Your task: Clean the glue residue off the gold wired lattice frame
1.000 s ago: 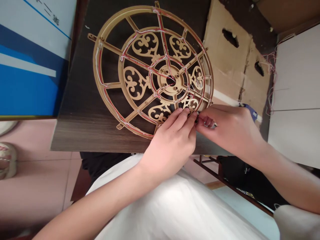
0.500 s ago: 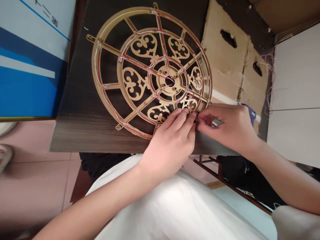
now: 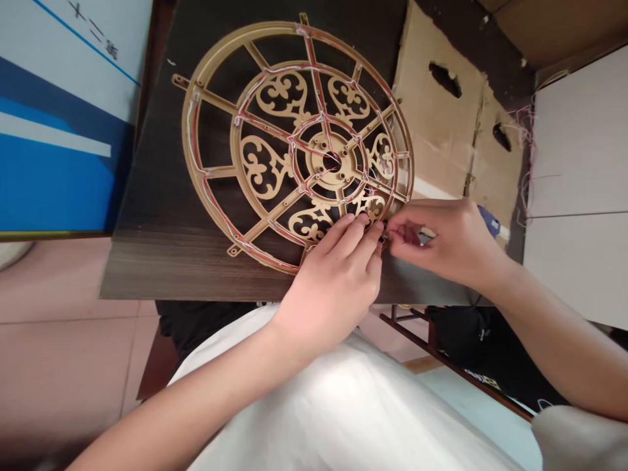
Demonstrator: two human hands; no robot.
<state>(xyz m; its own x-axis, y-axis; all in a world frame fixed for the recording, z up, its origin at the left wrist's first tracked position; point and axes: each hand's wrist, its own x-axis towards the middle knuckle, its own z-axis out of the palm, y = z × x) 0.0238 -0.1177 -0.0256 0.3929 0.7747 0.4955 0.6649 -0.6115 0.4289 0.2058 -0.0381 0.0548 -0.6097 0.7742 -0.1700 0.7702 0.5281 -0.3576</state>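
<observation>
A large round gold-coloured frame (image 3: 252,167) with spokes, concentric rings and scrollwork lies on the dark table. Red and white wires (image 3: 316,85) run along its channels, and several meet at the central hub (image 3: 338,167). Over the lower right rim rests my left hand (image 3: 338,268), fingers together and curled down onto the frame; its thumb is mostly hidden. Close against those fingertips, my right hand (image 3: 436,239) is closed in a pinch at the rim. What looks like a thin wire is between its thumb and forefinger, largely covered by the fingers.
The dark tabletop (image 3: 157,255) ends just in front of my lap. Flattened cardboard (image 3: 436,124) with cut holes lies to the right, with a blue object (image 3: 489,222) beyond my right hand. Loose pink wires (image 3: 527,140) hang by white panels. A blue-and-white printed board (image 3: 63,131) stands left.
The view has shifted slightly. My right fingers have moved a little at the rim, still pinched; my left hand stays on the frame.
</observation>
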